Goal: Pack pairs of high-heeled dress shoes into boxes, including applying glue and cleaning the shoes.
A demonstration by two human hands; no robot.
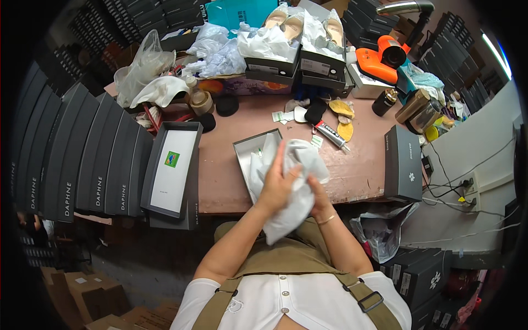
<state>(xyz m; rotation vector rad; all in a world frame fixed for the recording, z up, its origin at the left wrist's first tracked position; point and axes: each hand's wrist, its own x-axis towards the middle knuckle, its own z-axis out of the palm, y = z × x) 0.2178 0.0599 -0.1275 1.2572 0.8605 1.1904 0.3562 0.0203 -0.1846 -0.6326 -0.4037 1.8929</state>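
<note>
Between my two hands is a bundle of white tissue paper (pixel 303 157), held above the table's front edge; what it wraps, if anything, is hidden. My left hand (pixel 279 186) presses on its left side with long fingers pointing up. On its right side, my right hand (pixel 319 198) is closed round the paper, partly blurred by motion. An open grey shoebox (pixel 242 159) with more white paper inside lies just behind and left of my hands. Farther left rests a shoebox lid (pixel 170 190), white inside up, with a small green sticker.
A row of dark shoeboxes (pixel 82 154) stands along the left. At the back, opened boxes hold pale shoes (pixel 291 26) in tissue. A glue tube (pixel 333 135) and yellow pads (pixel 345 131) lie behind my hands. A closed shoebox (pixel 403 165) stands at right, below an orange device (pixel 377 63).
</note>
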